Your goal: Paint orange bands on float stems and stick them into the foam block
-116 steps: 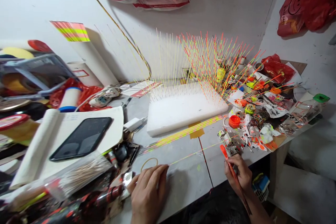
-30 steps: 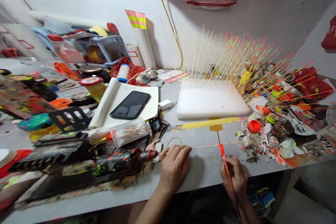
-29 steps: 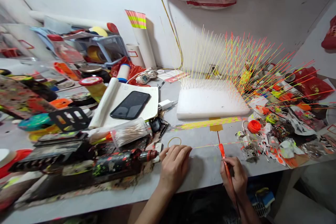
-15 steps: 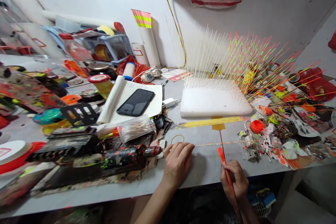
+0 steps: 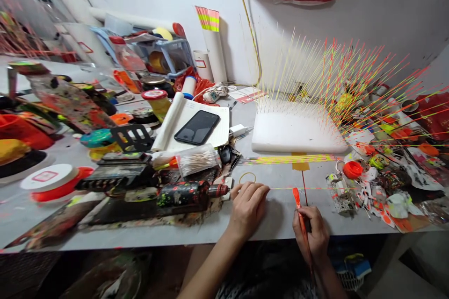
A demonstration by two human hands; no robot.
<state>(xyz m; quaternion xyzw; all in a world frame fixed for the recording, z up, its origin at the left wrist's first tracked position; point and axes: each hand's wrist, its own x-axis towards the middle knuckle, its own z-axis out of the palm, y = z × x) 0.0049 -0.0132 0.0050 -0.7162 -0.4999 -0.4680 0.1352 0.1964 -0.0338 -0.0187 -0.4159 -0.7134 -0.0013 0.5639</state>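
Observation:
My left hand (image 5: 249, 203) is closed, thumb and fingers pinched on the end of a thin striped stick (image 5: 280, 188) that runs out level to the right over the table. In my right hand (image 5: 311, 231) is a paintbrush (image 5: 303, 233), its orange-coated tip pointing away from me. That tip overlaps the stick; whether they touch is hard to tell. A bundle of yellow striped sticks (image 5: 315, 159) lies behind, near a piece of brown tape (image 5: 300, 163). Just beyond my left hand is a yellow rubber band (image 5: 247, 174).
Many painted sticks stand in a white foam block (image 5: 298, 138) at the back. Left are a phone (image 5: 197, 127) on a notebook, a bag of cotton swabs (image 5: 198, 160) and a paint-spotted bottle (image 5: 184, 195). Right, an orange paint cap (image 5: 352, 169) sits amid paint-smeared clutter.
The paintbrush tip has moved forward from just in front of the stick to overlap it. My left hand keeps its pinch. The camera view has turned left.

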